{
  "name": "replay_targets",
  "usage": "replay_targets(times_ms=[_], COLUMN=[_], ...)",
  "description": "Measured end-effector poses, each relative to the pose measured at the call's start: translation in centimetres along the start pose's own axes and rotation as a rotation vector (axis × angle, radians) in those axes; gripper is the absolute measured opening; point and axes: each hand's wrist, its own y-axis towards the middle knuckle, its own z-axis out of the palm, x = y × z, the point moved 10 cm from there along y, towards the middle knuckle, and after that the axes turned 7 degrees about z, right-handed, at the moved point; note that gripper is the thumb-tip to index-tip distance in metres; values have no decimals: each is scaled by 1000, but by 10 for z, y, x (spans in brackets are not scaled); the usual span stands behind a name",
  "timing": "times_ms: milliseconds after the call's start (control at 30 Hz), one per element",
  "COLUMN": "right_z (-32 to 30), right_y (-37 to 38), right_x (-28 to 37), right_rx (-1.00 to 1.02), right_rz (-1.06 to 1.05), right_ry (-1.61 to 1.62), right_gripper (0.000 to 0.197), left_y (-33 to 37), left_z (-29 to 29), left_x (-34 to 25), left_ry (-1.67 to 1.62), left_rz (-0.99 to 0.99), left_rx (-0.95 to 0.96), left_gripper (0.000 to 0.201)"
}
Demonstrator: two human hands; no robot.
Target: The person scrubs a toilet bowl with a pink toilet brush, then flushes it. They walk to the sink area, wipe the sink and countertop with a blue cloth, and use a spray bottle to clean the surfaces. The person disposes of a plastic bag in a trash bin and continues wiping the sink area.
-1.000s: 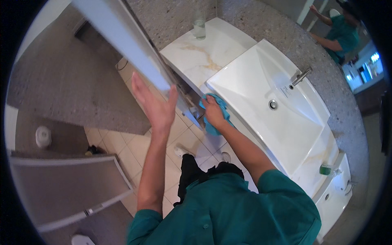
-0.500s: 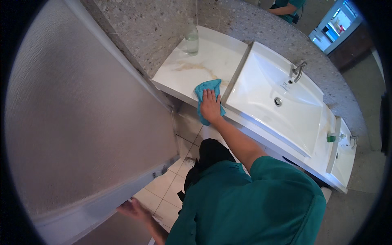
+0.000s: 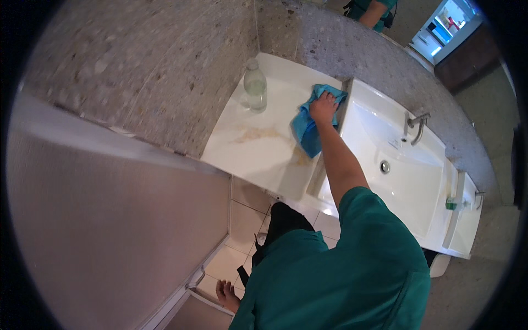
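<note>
My right hand (image 3: 323,107) presses a blue cloth (image 3: 306,129) onto the white counter (image 3: 258,157), right at the raised edge of the sink basin (image 3: 407,176). The cloth trails back toward me along my forearm. A brownish smear (image 3: 258,133) lies on the counter left of the cloth. A clear bottle (image 3: 255,86) stands upright at the counter's back, near the speckled wall. My left hand (image 3: 226,293) hangs low beside my body, fingers spread, touching the top edge of a grey panel (image 3: 203,308) and holding nothing.
A large grey door panel (image 3: 104,220) fills the left side. A chrome tap (image 3: 416,122) rises behind the basin, with a drain (image 3: 385,166) in it. A small green-filled dispenser (image 3: 452,204) sits at the basin's right end. Tiled floor (image 3: 242,220) shows below the counter.
My right hand slid the blue cloth farther back across the counter toward the wall. The view shifted so the bottle is nearer. My left hand dropped from the door edge to low beside me.
</note>
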Motion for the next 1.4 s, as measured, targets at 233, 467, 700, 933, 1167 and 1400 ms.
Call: replay_targets(times_ms=[233,467,700,933,1167,1400], right_z=[12,8,33,79,65,17], right_y=[78,76,67,70,-26,-265], right_x=[-7,-1,81,233,271,279], right_rx=[-128,-188,-87,4,168,289], right_rz=[-39,-80,-203,-546,-940,-1035], right_ry=[35,35,30,178,287,380], right_gripper=[57,57,57,56,50,58], left_y=[85,80,80,64,68,106], left_z=[342,559,608,511,294,157], left_x=[-251,-368,-368,-344,-258,-221], left_ry=[198,211,180,93,51,121], left_rz=[489,941,902,940,428,465], left_rx=[703,759,734,820,673,490], left_gripper=[59,97,89,75,77,76])
